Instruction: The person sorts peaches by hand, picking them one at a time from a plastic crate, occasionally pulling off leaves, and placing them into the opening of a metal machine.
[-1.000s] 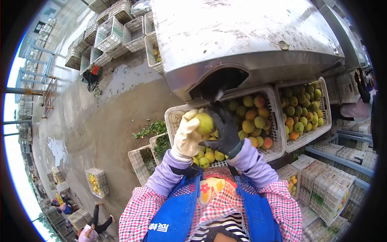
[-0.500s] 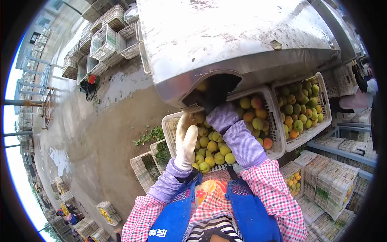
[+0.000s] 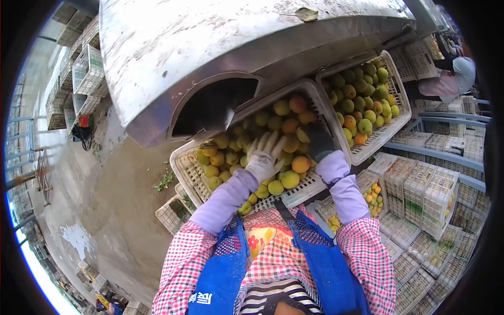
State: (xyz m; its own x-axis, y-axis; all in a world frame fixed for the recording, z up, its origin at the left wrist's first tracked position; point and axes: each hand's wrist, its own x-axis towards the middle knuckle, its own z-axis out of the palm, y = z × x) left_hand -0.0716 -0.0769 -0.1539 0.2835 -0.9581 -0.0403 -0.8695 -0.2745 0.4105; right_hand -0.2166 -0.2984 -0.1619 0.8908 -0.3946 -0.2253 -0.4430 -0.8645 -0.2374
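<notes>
My left hand (image 3: pixel 265 159), in a pale glove, lies with fingers spread on the fruit (image 3: pixel 290 179) in a white plastic crate (image 3: pixel 185 170). The fruits are round, mango-like, yellow-green with some orange ones. At the crate's right side is my right hand (image 3: pixel 319 142) in a dark glove, close to the orange and green fruits there. Its fingers are dark and hard to make out. Just beyond the crate is the dark arched opening (image 3: pixel 212 105) of a metal machine (image 3: pixel 220 39).
A second crate of fruit (image 3: pixel 362 102) stands to the right. Blue metal rails (image 3: pixel 441 155) and stacked crates (image 3: pixel 420 191) lie beyond it. More crates (image 3: pixel 88 71) are piled at the far left on the wet floor (image 3: pixel 126 194). A person (image 3: pixel 451 79) is at the upper right.
My right hand has come out of the machine's opening and moved to the right side of the crate. My left hand has moved right from the crate's left side onto the fruit, fingers now spread.
</notes>
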